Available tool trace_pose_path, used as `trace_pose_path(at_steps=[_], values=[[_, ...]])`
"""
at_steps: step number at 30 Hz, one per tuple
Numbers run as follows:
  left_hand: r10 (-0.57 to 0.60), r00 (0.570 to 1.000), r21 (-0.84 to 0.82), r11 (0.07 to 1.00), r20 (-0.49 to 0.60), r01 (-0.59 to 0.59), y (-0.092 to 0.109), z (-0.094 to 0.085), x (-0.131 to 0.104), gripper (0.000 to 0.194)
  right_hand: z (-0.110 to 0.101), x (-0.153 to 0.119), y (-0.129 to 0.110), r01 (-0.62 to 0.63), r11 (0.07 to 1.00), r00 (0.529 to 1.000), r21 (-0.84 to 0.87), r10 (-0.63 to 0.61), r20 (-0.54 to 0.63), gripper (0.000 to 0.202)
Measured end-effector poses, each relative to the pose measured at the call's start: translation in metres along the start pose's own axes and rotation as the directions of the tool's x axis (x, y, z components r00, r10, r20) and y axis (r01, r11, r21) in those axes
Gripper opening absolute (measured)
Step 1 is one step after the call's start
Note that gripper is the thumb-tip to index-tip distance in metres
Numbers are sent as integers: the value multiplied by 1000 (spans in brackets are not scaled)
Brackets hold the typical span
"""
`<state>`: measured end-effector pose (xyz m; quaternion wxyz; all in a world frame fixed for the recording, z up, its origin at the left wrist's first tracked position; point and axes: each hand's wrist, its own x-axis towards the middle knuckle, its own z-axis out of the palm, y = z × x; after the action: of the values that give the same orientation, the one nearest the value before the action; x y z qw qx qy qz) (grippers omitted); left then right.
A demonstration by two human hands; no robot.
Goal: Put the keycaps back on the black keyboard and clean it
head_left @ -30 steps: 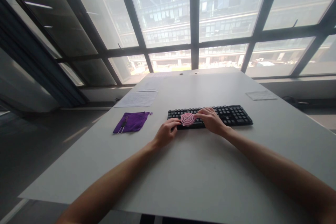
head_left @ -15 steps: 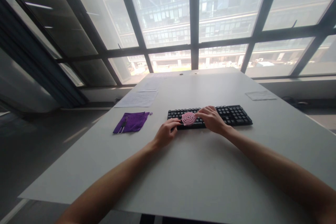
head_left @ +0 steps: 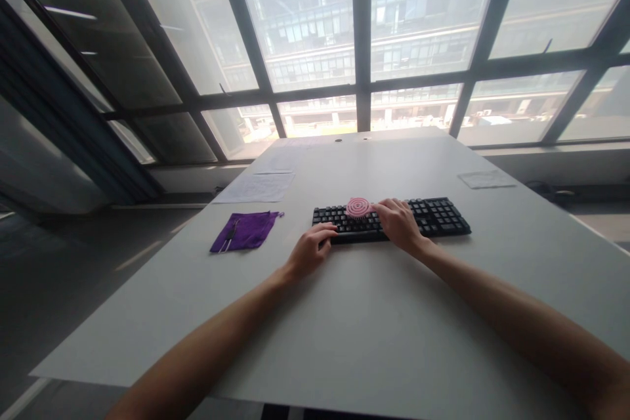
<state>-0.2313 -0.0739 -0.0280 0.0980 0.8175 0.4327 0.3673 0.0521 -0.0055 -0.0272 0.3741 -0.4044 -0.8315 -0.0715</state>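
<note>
A black keyboard [head_left: 438,218] lies on the white table in front of me. My left hand [head_left: 315,246] grips its near left edge, with the fingers curled together on the frame. Between the thumb and fingers of my right hand [head_left: 398,220] is the edge of a pink round disc with concentric rings [head_left: 359,207]. The disc is over the upper rows of keys, left of my right hand. Whether it presses on the keys I cannot tell.
Left of the keyboard lies a purple cloth pouch [head_left: 253,230] with a small black tool with two metal prongs [head_left: 230,234] on it. Papers [head_left: 256,188] lie farther left, and a grey cloth or sheet [head_left: 486,180] lies at the right. Large windows stand beyond the table.
The pink disc has moved up the keyboard, away from me and slightly right, along with my right fingers. My left hand has stayed on the keyboard's edge.
</note>
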Motion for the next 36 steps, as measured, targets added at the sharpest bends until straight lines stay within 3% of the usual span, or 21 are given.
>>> trace_pose_path(at_steps=[6,13,25,36], values=[[-1,1000,11,1000,-9,1,1,0,1,29,8,1,-4,91,978,994,187,-101,40,30],[-2,1000,15,1000,-2,2,3,-1,2,29,11,1,-5,-36,995,999,93,35,14,26],[-4,1000,-1,1000,0,4,2,-1,1,28,5,1,-4,-74,997,997,6,74,-22,19],[-2,1000,16,1000,-12,2,1,0,2,28,4,1,-10,26,991,999,133,-29,22,21]])
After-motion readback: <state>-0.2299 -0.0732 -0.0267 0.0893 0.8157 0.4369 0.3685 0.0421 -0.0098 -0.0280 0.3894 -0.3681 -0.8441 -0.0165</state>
